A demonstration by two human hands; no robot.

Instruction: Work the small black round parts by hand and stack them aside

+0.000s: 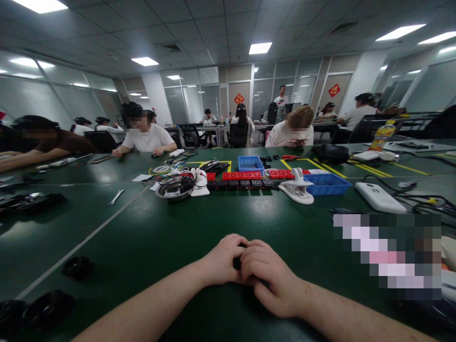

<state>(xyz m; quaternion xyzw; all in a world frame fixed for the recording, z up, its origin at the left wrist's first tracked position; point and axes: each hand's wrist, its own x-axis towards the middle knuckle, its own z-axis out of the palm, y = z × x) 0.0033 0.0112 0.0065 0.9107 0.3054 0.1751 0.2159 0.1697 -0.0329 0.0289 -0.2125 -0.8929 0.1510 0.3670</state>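
My left hand (224, 260) and my right hand (273, 278) meet over the green table (171, 237), close in front of me. Their fingertips touch or overlap, with curled fingers on both. A dark patch shows in the gap between them; I cannot make out whether it is a small black thing or shadow. The right hand's fingers cover part of the left. Farther off, beyond both hands, stands a row of red and black power-strip-like pieces (242, 175).
A steel bowl (174, 192) of cables, a white clip base (297, 190) and a blue tray (327, 185) stand ahead. Black rings (50, 308) and a wrench (116, 197) lie left. A white device (379, 197) and cables lie right. People sit across the table.
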